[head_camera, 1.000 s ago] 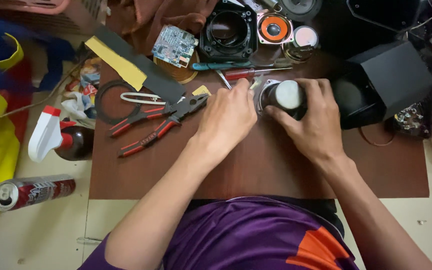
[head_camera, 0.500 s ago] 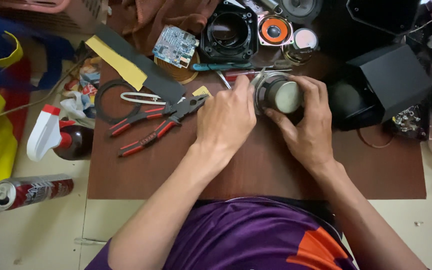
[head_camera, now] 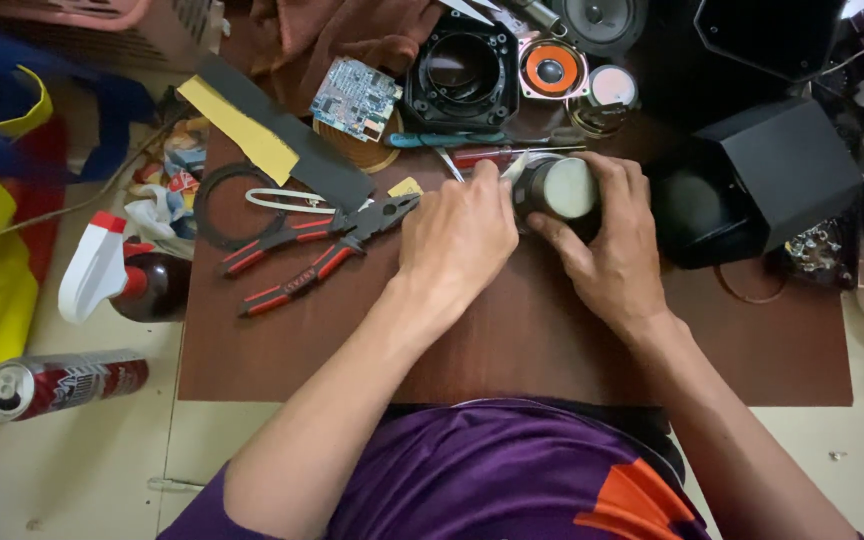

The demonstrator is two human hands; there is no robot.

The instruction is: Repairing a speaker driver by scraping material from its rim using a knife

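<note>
Shifted slightly: round black speaker driver with pale magnet face, still gripped by right hand; left hand pinches its rim.

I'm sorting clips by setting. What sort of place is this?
Probably a home or small repair bench for speakers and electronics. A loose circuit board, an orange speaker driver and red-handled pliers lie on the brown table.

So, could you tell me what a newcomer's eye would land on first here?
Probably both hands at the table's centre: the right hand grips a round speaker part while the left hand works at its edge. Next, the red-handled pliers just left of them, and an orange speaker cone at the far edge.
</note>
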